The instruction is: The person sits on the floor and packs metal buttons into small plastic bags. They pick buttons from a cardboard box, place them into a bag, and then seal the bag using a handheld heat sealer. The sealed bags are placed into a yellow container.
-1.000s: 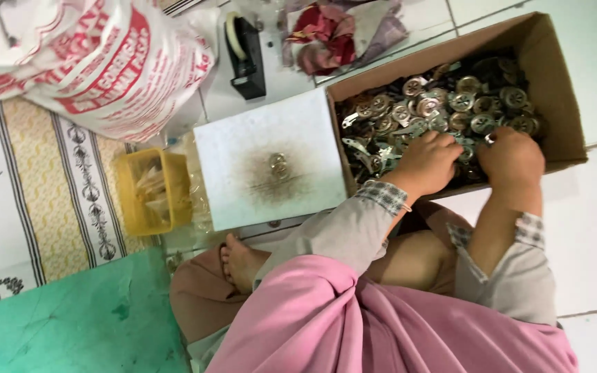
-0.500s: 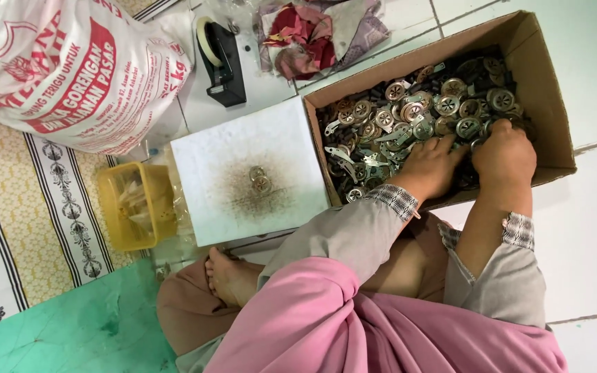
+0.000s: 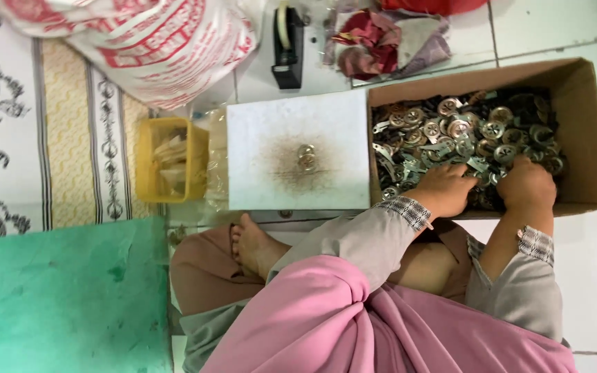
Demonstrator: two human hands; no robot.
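Metal discs [image 3: 464, 131] fill brown cardboard box [image 3: 582, 131]; left hand [image 3: 443, 190], right hand [image 3: 526, 183] curled into pile, grip unclear. White-red sack [image 3: 167, 48] upper left.

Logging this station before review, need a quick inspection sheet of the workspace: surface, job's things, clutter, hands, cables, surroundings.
Surface: white tiled floor; a white board with a brown-stained middle lies flat, two small metal discs on it.
Job's things: open cardboard box heaped with round metal parts.
Clutter: yellow basket with pale scraps, black tape dispenser, bundle of rags, printed white sack.
Hands: left hand and right hand both down in the parts at the box's near edge; what the fingers hold is hidden.
Cables: nothing seen.
Surroundings: patterned mat, green surface, person's bare foot, pink cloth.
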